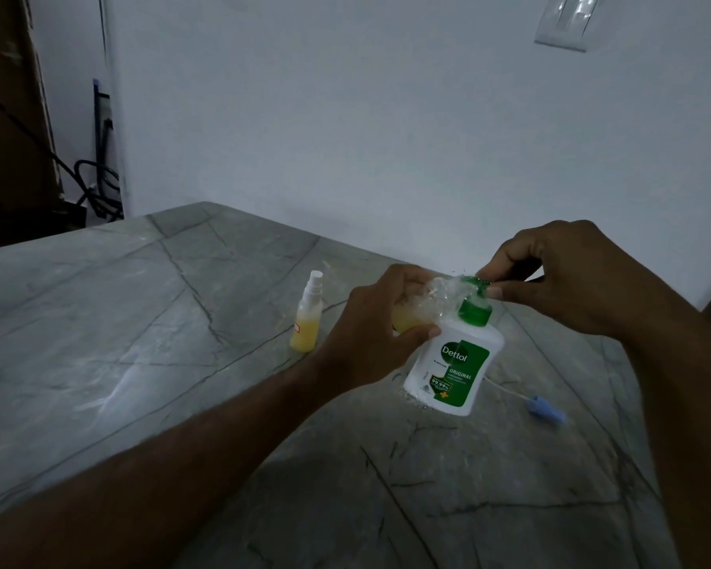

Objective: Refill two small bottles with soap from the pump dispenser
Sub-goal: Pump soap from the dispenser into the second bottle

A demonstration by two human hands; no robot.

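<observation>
**Pumping soap into bottle 1 of 2**

The grey stone table (181, 363) carries everything. The pump dispenser (454, 363), white with a green label, stands right of the middle and leans a little to the right. The right hand (571, 281) is above it, with thumb and fingers pinching the green pump head (475, 283). The left hand (386, 322) grips a small clear bottle (427, 305) just left of the pump, tilted, with its mouth seemingly at the nozzle; yellow soap shows in its lower part. The exact contact of mouth and nozzle is blurred.

To do this step well, I think the mouth must stay directly under the nozzle, and the press should be slow and short, so the soap does not run outside. The leaning dispenser may slip, so the press should go straight down.

The second small bottle (306, 318), with its white spray cap on, stands upright to the left, near the left hand but apart from it, partly filled. A blue cap with a thin tube (546, 410) lies right of the dispenser.
</observation>
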